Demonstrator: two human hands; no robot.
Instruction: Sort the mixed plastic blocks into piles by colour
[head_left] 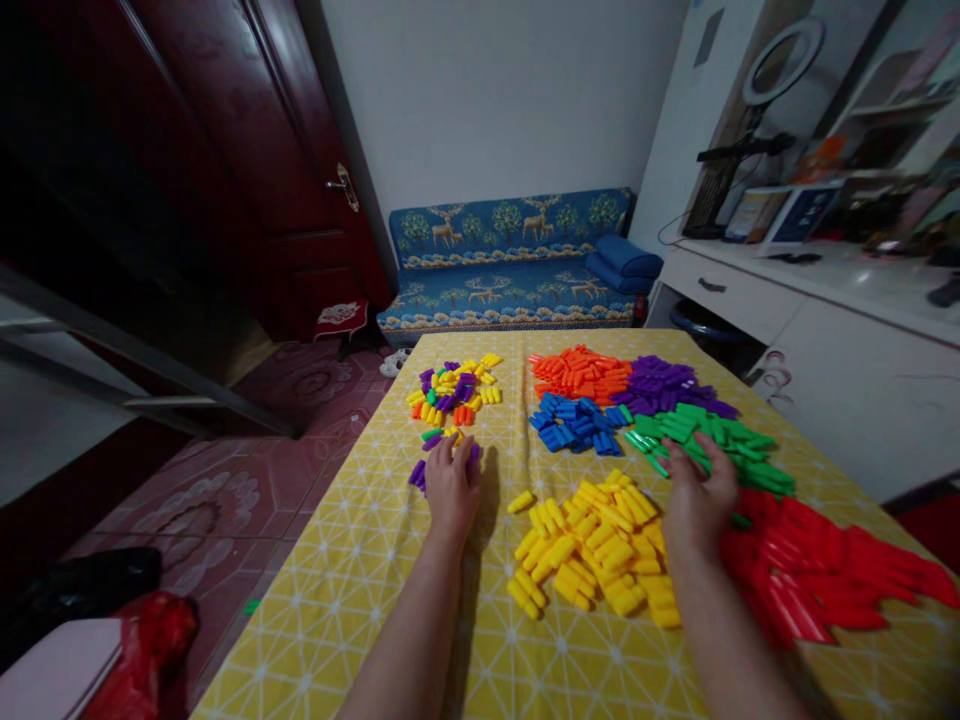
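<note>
Small ridged plastic pieces, like short tubes, lie sorted by colour on the table. My left hand (pixel 454 485) is lowered over a few loose pieces at the left, its fingers bent and slightly apart. Purple pieces (pixel 417 475) show beside it; what lies under the fingertips is partly hidden. Beyond it is a mixed pile (pixel 450 390) of yellow, purple, orange and green pieces. My right hand (pixel 701 495) hovers at the near edge of the green pile (pixel 720 435), thumb and fingers apart. Between my arms spreads the yellow pile (pixel 600 540); the red pile (pixel 825 565) lies right of my right wrist.
Orange (pixel 581 372), blue (pixel 574 424) and purple (pixel 667 385) piles sit toward the far right. A yellow patterned cloth (pixel 337 610) covers the table. Behind are a blue sofa (pixel 510 290) and a dark red door (pixel 247 150); a white cabinet (pixel 840 370) stands at the right.
</note>
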